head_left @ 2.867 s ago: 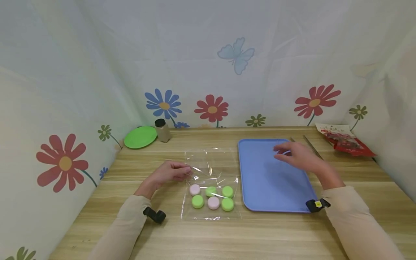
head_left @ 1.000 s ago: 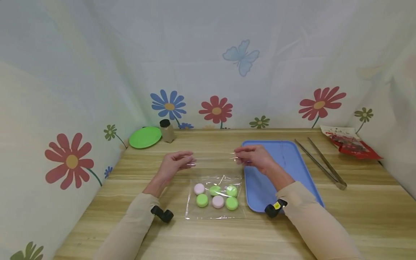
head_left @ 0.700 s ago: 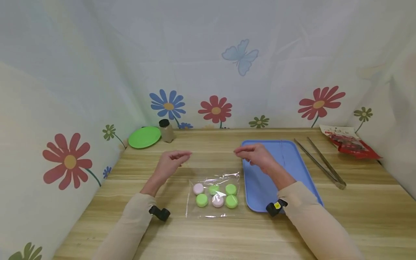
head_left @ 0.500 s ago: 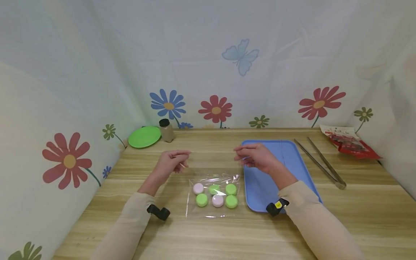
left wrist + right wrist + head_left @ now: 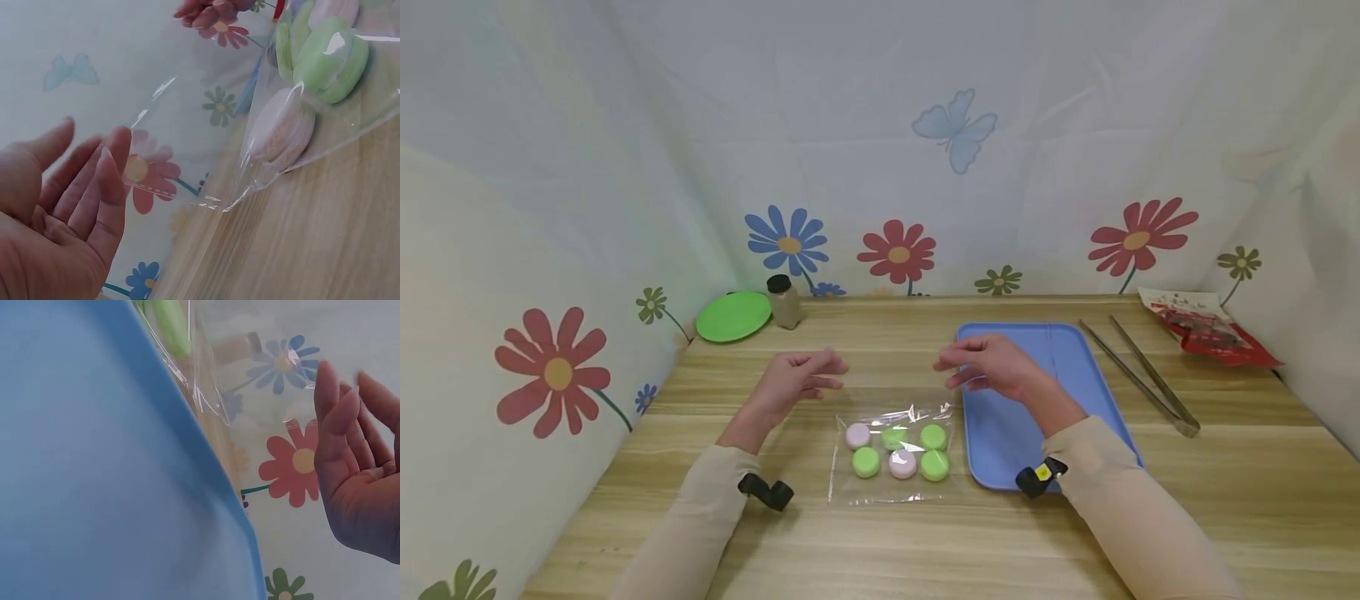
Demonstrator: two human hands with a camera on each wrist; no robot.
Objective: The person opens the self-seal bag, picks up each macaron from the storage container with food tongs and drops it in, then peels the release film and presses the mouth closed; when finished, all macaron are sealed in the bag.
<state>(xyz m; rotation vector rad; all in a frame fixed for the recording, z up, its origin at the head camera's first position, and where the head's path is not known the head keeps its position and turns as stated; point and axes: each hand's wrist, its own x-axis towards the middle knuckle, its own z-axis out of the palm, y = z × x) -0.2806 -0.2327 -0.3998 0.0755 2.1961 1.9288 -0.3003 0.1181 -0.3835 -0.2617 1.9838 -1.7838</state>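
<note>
A clear plastic bag (image 5: 880, 489) lies on the table, with several macarons inside, some green (image 5: 866, 462) and some pale pink (image 5: 902, 464). Its transparent flap (image 5: 178, 140) stands raised in the left wrist view. My left hand (image 5: 788, 383) is at the flap's left corner, fingertips against or very near the film, thumb held apart. Across from it, my right hand (image 5: 992, 365) hovers at the flap's right side, above the blue tray's edge. Its fingers are loosely bent; whether they touch the film (image 5: 294, 387) cannot be told.
To the right lies a blue tray (image 5: 1015, 458), with metal tongs (image 5: 1150, 387) beside it and a red-and-white packet (image 5: 1210, 329) behind. A green plate (image 5: 733, 317) and a black-capped jar (image 5: 785, 304) stand at the back left. Flowered cloth (image 5: 1022, 208) encloses the table.
My right hand came left from over the tray to the bag. Both hands were pinching the raised flap a second ago; their fingers have since loosened and spread.
</note>
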